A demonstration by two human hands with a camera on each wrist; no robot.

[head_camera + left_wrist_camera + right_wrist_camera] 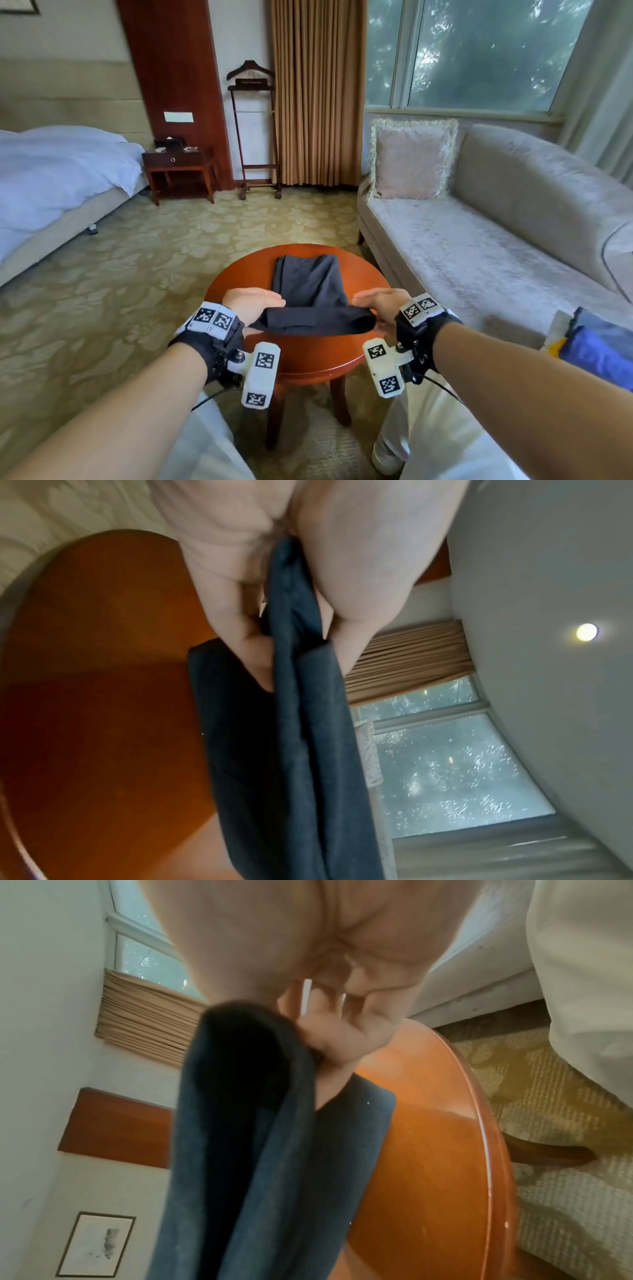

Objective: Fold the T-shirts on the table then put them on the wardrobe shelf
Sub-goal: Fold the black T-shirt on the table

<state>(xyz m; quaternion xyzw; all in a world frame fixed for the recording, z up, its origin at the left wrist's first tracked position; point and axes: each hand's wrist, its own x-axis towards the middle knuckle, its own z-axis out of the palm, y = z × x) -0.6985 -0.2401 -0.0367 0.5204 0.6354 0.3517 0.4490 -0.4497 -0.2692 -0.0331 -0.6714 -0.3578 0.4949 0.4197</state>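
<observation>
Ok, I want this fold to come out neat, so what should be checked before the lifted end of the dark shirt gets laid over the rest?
1. Left hand grips its corner of the T-shirt: ok, fingers pinch the cloth.
2. Right hand grips the other corner: ok.
3. Lifted edge taut and level between the hands: ok.
4. Far part lies flat on the table: ok, with slight creases.
5. Layers in each pinch aligned: cannot tell.
6. Wardrobe shelf ready: cannot tell, not in view.
</observation>
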